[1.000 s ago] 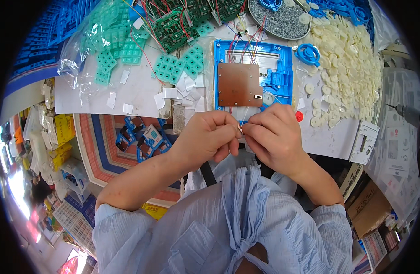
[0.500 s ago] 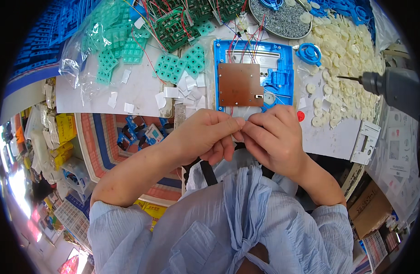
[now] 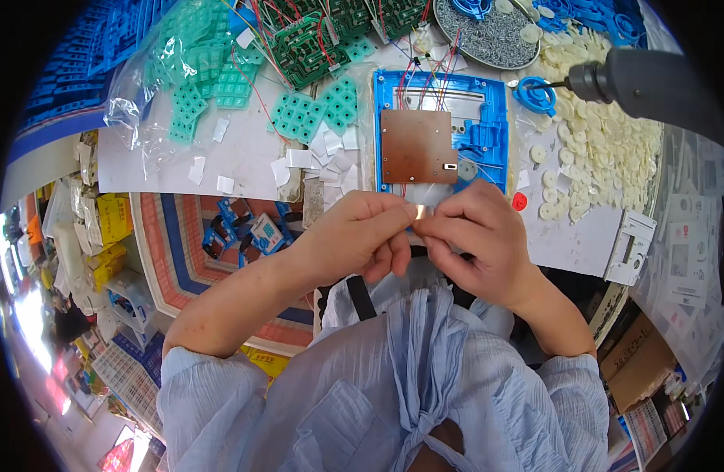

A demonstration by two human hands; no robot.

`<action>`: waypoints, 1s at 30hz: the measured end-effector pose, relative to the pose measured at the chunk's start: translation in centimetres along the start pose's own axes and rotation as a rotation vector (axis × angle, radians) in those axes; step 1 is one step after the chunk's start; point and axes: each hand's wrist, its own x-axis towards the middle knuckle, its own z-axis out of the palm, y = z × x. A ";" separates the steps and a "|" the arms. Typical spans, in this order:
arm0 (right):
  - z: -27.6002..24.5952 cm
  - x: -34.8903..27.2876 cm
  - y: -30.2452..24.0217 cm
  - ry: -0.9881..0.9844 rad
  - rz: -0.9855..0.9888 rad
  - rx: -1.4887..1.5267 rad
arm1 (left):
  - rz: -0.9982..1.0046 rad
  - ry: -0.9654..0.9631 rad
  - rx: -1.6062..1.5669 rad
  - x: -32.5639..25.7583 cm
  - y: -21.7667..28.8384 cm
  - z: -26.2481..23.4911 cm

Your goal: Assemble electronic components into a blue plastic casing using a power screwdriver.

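My left hand (image 3: 358, 236) and my right hand (image 3: 484, 244) meet at the near edge of a blue plastic casing (image 3: 497, 94). Between their fingertips is a small, shiny flat piece (image 3: 423, 211), pinched from both sides; its exact kind does not show. Inside the casing lies a brown circuit board (image 3: 415, 145) with a small slide switch (image 3: 451, 167) at its lower right corner. Thin red and dark wires (image 3: 432, 82) run over the casing's far side. Part of the casing's near edge is hidden behind my fingers.
An electric screwdriver (image 3: 653, 85) hangs at right, its bit over a blue ring (image 3: 536, 96). Cream discs (image 3: 598, 149) and a screw tray (image 3: 495, 43) lie beyond. Green keypads (image 3: 295, 116), wired circuit boards (image 3: 307, 55) and white slips (image 3: 299, 159) are left; a striped-lined bin (image 3: 163, 259) stands below.
My fingertips have parted slightly, and the shiny piece now shows between them. The hanging screwdriver has swung left and farther away, over the blue ring.
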 end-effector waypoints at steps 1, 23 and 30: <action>-0.2 0.1 0.0 -0.012 0.009 0.007 | 0.016 -0.010 0.019 0.1 -0.1 -0.1; -1.9 3.6 0.9 -0.345 0.394 0.246 | 0.205 0.043 0.375 0.5 1.0 -1.1; -2.3 3.7 1.3 -0.367 0.416 0.280 | 0.154 -0.009 0.219 0.4 1.1 -1.0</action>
